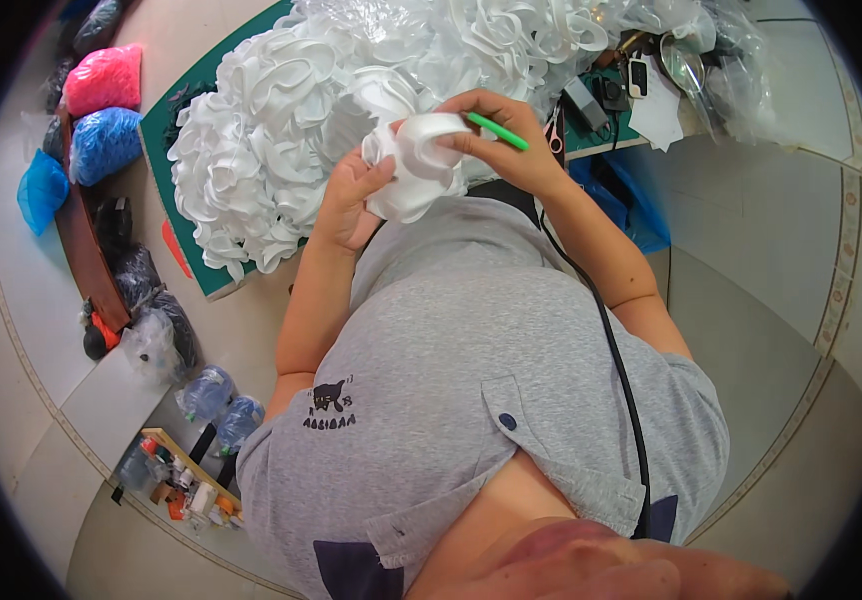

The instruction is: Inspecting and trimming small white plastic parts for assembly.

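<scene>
In front of my chest I hold a white ruffled strip (pixel 419 178), curled into loops, between both hands. My left hand (pixel 354 198) is closed on its left edge, with the thumb pressed on top. My right hand (pixel 507 140) is closed at the strip's upper right; a slim bright green pen-shaped tool (pixel 498 131) lies in its grip. The tool's front end is hidden by the fingers and the strip. Just beyond my hands, a large heap of similar white ruffled strips (pixel 261 150) covers much of the green-topped table (pixel 158 135).
Right of the heap are scissors (pixel 555 137), a grey box-shaped device (pixel 582 105), and clear plastic bags (pixel 736 75). A blue bag (pixel 641 215) hangs below the table's right side. Pink (pixel 104 80) and blue bundles (pixel 106 143) lie at the left. A black cable (pixel 606 320) crosses my shirt.
</scene>
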Demonstrator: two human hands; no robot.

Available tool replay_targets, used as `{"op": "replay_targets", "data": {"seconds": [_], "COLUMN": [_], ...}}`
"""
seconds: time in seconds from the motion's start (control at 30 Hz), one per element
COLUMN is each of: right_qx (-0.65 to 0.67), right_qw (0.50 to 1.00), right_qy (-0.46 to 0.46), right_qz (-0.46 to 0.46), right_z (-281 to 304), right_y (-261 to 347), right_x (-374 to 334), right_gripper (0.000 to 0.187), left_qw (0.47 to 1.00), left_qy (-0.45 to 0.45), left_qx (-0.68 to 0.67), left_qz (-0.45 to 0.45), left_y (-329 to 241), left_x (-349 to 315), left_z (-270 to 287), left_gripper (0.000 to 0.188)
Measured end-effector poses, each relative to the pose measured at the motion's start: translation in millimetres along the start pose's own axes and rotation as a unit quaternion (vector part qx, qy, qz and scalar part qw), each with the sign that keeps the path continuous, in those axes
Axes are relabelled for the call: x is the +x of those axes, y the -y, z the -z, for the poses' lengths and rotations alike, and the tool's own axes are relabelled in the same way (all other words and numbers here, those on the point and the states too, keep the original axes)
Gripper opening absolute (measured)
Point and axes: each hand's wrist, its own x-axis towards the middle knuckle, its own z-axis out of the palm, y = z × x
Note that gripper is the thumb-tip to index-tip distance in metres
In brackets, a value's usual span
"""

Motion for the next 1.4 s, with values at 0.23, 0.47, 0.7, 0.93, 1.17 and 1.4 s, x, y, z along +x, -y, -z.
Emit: {"op": "replay_targets", "data": {"seconds": [0.23,0.47,0.7,0.93,1.17,1.4], "right_qx": [0.034,-0.093,-0.004,0.352,0.436,0.640], "right_qw": [0.997,0.993,0.993,0.901,0.844,0.764], "right_qy": [-0.063,0.049,-0.116,-0.247,-0.294,-0.025], "right_qz": [-0.019,-0.058,-0.007,-0.060,-0.107,-0.081], "right_z": [5.3,-3.0,0.9,48.1,52.7,20.8], "right_y": [14.2,18.3,0.3,-13.8,17.7,-10.6], "right_x": [-0.6,-3.9,-6.6,12.9,15.7,11.3], "right_gripper": [0.031,0.022,0.017,0.030,0.032,0.032], "left_qw": [0.999,0.989,0.977,0.987,0.995,0.991], "left_qy": [-0.008,-0.109,-0.151,-0.048,0.055,0.039], "left_qx": [0.042,0.098,-0.134,-0.142,-0.042,0.128], "left_qz": [0.028,0.019,-0.073,0.062,0.067,0.015], "left_y": [0.5,10.1,3.2,-10.2,-20.0,9.0], "left_x": [0.6,15.2,28.9,18.9,-5.1,15.7], "left_z": [-1.4,-8.7,-1.7,32.3,9.5,-4.5], "left_gripper": [0.053,0.031,0.026,0.030,0.068,0.049]}}
